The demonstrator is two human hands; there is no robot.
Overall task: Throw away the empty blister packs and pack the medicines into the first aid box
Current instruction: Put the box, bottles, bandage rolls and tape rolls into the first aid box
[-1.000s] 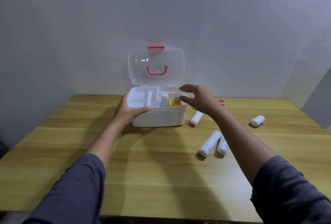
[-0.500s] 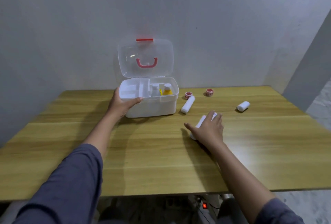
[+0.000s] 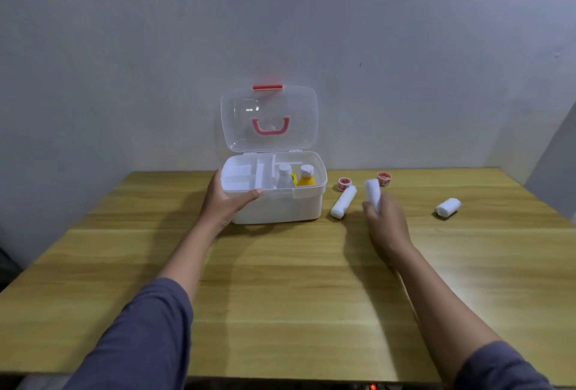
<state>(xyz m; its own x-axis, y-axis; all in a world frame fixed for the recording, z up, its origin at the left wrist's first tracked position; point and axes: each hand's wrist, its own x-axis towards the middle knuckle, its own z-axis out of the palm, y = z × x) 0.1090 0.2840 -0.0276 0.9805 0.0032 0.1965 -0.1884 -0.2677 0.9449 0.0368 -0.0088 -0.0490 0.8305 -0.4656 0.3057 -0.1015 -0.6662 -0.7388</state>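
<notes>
White bandage roll gripped upright, right hand; left hand clasps box corner.

Left arm extended forward, forearm bare, dark sleeve pushed back toward elbow. Left hand clasped on front left corner of first aid box: thumb laid along front rim, fingers wrapped round left side (fingertips hidden behind wall). Right arm extended forward to right of box, forearm bare, sleeve seen at lower right. Right hand raised off table, back turned toward camera, fingers closed round white roll, held near upright, upper end projecting above fist. Right hand blurred.
</notes>
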